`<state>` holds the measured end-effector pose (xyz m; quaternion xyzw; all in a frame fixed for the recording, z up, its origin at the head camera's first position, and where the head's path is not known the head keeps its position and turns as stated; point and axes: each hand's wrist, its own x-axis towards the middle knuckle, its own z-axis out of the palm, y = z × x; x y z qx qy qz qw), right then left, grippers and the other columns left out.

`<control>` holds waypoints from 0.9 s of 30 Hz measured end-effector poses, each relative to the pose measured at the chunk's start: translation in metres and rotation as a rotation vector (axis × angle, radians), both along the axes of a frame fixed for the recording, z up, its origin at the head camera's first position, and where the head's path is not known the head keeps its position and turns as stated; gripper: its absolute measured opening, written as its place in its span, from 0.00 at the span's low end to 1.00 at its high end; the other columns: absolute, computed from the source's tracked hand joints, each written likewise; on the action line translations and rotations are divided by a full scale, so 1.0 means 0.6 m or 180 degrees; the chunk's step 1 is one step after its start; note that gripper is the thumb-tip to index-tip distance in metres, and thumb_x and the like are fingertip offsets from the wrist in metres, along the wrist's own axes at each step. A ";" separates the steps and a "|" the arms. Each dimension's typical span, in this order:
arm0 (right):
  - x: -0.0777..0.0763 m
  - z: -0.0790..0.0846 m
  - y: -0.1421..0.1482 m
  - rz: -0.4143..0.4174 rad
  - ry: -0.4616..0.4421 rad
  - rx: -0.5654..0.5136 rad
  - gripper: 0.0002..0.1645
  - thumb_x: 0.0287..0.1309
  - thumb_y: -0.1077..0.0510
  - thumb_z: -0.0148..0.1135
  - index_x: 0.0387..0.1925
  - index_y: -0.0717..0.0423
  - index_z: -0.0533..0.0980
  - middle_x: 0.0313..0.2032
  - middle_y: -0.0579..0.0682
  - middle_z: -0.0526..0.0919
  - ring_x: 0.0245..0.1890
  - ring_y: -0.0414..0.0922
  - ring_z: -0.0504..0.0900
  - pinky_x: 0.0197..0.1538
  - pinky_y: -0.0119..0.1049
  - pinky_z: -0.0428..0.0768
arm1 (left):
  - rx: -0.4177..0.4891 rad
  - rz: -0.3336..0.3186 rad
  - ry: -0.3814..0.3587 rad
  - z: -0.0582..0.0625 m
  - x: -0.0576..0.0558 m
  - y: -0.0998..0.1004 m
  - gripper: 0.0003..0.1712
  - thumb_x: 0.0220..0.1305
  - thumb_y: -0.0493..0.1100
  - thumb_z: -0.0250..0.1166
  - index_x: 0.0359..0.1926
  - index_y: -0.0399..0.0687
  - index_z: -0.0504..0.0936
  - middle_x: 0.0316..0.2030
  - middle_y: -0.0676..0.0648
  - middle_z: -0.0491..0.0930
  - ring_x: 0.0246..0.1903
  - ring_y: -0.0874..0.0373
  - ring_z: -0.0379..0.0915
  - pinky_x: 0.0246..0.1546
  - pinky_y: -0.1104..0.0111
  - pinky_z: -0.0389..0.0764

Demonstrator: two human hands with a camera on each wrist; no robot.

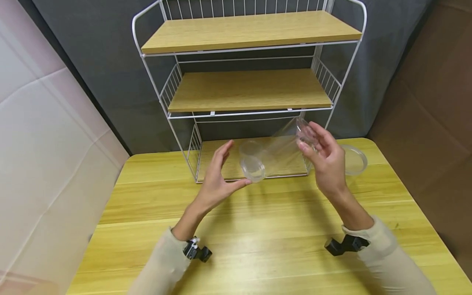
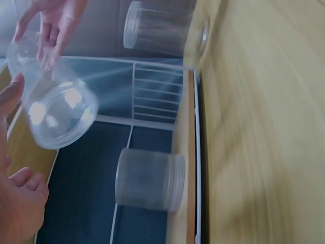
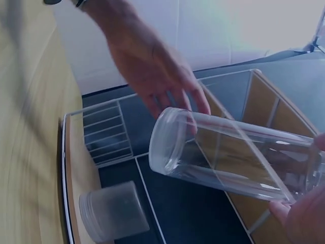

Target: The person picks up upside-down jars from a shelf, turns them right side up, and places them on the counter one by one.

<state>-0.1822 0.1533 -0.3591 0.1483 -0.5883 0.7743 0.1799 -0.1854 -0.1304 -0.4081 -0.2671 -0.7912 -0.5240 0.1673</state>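
Note:
My right hand (image 1: 328, 162) grips one end of a tall clear plastic jar (image 1: 280, 149), with fingers and thumb on opposite sides of it. The jar is tilted in front of the lowest shelf, its other end lower and toward the left. Beside that lower end is my left hand (image 1: 217, 178), fingers and thumb spread apart, the thumb tip right at the rim. In the right wrist view, the jar's thick-rimmed end (image 3: 165, 142) overlaps the left fingertips. A shorter clear jar (image 2: 147, 180) stands upright on the lowest shelf behind the held one.
A white wire rack with wooden shelves (image 1: 250, 90) stands at the back of the wooden table (image 1: 258, 246). Another clear jar (image 1: 355, 159) stands on the table to the right of the rack. A pale sheet hangs on the left and a brown one on the right.

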 end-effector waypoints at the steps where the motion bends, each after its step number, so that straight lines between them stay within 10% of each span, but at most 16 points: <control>1: 0.000 0.000 -0.002 0.0030 0.0032 -0.0112 0.36 0.62 0.78 0.60 0.72 0.78 0.64 0.58 0.54 0.82 0.59 0.46 0.84 0.60 0.31 0.83 | 0.0065 -0.0039 -0.0005 -0.002 -0.001 0.003 0.65 0.45 0.33 0.87 0.80 0.34 0.59 0.77 0.38 0.63 0.77 0.43 0.59 0.80 0.58 0.61; 13: 0.010 0.003 -0.025 0.0255 -0.0127 -0.1099 0.32 0.70 0.73 0.55 0.73 0.75 0.62 0.58 0.60 0.81 0.58 0.50 0.85 0.63 0.40 0.83 | 0.0805 -0.0367 -0.0079 -0.008 0.003 0.036 0.59 0.45 0.21 0.82 0.76 0.33 0.62 0.75 0.33 0.64 0.75 0.39 0.63 0.76 0.57 0.67; 27: 0.003 -0.019 -0.023 0.0376 -0.0438 -0.0808 0.22 0.78 0.63 0.52 0.67 0.70 0.70 0.57 0.55 0.84 0.58 0.48 0.85 0.63 0.45 0.83 | 0.1375 -0.0540 -0.0116 0.006 0.011 0.030 0.54 0.44 0.14 0.75 0.73 0.26 0.60 0.71 0.30 0.67 0.70 0.48 0.68 0.69 0.57 0.77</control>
